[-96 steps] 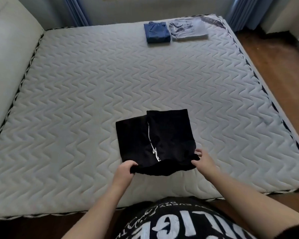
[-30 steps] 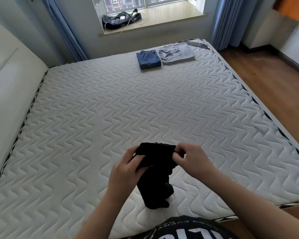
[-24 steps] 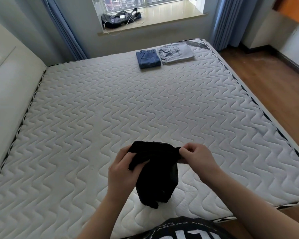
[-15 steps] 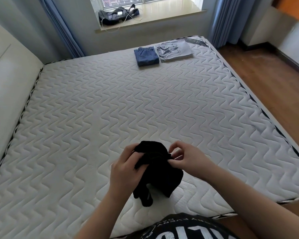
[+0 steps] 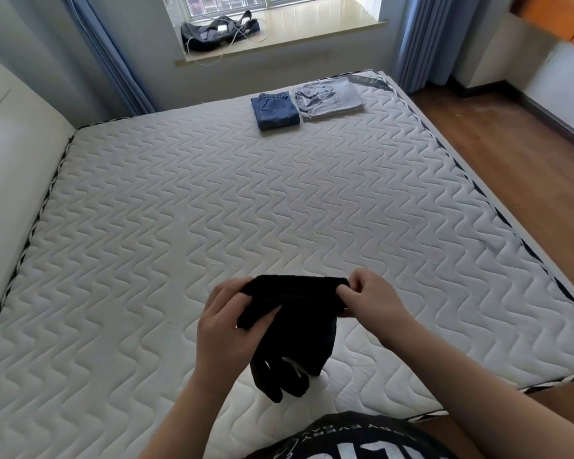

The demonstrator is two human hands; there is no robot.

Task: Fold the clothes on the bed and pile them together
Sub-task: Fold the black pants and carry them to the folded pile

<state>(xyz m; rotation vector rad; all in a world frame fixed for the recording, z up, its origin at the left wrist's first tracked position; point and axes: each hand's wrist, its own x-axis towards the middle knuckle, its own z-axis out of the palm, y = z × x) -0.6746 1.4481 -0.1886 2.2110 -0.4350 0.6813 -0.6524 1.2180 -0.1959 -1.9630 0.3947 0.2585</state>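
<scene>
Two folded garments, blue denim (image 5: 275, 111) and grey cotton (image 5: 329, 98), are lying side by side on the bed (image 5: 179, 200); both hands, left (image 5: 227, 329) and right (image 5: 371, 303), are gripping the half-folded black fabric garment (image 5: 294, 332).

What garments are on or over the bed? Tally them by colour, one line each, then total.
Black: 1, the shorts held by the left hand and right hand
Blue: 1, folded jeans
Grey: 1, folded top
Total: 3

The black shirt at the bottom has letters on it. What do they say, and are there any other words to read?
Black shirt: white letters, seen upside down and cut off by the picture's edge; not readable.
Grey folded garment: a printed pattern, too small to read.
Dark label on the mattress corner: too small to read.
Nothing else shows text.
</scene>
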